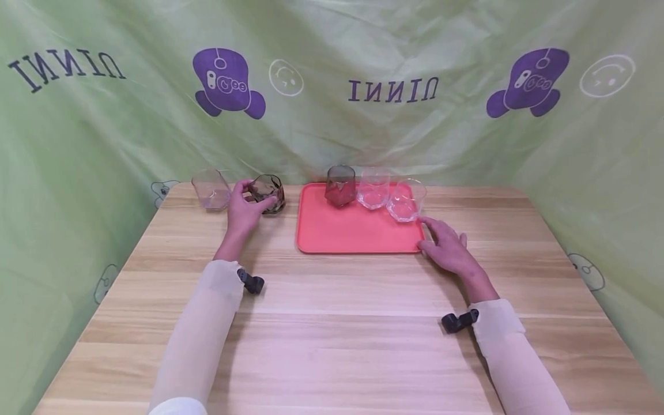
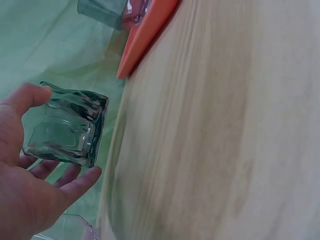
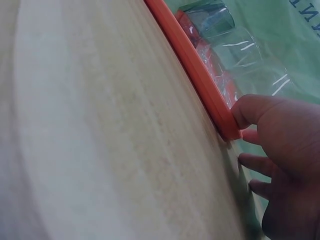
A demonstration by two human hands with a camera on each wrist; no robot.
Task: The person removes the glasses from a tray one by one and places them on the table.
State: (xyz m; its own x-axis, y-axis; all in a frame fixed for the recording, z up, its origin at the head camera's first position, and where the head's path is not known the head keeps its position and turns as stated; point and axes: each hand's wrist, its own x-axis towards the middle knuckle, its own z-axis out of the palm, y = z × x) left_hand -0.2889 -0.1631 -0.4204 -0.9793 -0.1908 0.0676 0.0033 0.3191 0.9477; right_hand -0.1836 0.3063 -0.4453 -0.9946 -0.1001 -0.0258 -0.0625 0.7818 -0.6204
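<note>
My left hand [image 1: 246, 210] grips a dark tinted, faceted drinking glass [image 1: 272, 193] to the left of the red tray. In the left wrist view, the thumb lies on one side of this tinted glass [image 2: 70, 127], the other fingers opposite. Whether its base touches the table cannot be told. At the tray's right edge, my right hand [image 1: 445, 246] holds the rim of the red tray [image 1: 358, 233]. The right wrist view shows its thumb bent onto the rim [image 3: 215, 107]. On the tray stand another dark glass [image 1: 340, 187] and two clear glasses [image 1: 373, 190], [image 1: 406, 202].
A clear glass [image 1: 211, 190] stands left of my left hand at the table's far edge. The wooden table [image 1: 342, 328] extends toward me. Green printed fabric [image 1: 321, 132] hangs right behind the table and along both sides.
</note>
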